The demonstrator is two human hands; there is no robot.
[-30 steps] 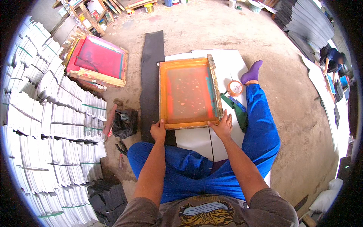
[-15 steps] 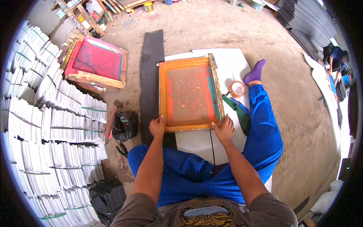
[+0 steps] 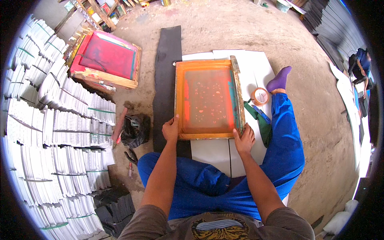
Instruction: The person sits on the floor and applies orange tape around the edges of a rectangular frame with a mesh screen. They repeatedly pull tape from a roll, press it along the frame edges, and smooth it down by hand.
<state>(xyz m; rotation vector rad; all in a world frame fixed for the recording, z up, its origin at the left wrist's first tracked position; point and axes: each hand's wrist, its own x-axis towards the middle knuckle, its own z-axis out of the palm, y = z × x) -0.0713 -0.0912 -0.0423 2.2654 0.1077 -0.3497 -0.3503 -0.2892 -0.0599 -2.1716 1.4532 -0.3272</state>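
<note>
An orange-stained wooden screen-printing frame (image 3: 185, 100) lies over white sheets in front of me. Its greyish mesh has pale specks, with orange-red and teal along the sides. My left hand (image 3: 171, 129) grips the frame's left side near the close corner. At the near right corner, my right hand (image 3: 245, 140) holds the edge, thumb and fingers around the corner. A worn wooden strip (image 3: 239, 92) runs along the frame's right side. The undersides of both grips are hidden.
A roll of tape (image 3: 260, 96) and green cloth (image 3: 262, 129) lie by my outstretched leg. A dark strip (image 3: 165, 76) runs left of the frame, near a black bag (image 3: 136, 130). Stacked white bundles (image 3: 68, 124) line the left; a red frame (image 3: 107, 56) sits beyond. Another person (image 3: 362, 64) is at far right.
The view has shifted slightly, so most things appear farther right. Both hands stay at the frame's near corners, the left slightly higher along its side.
</note>
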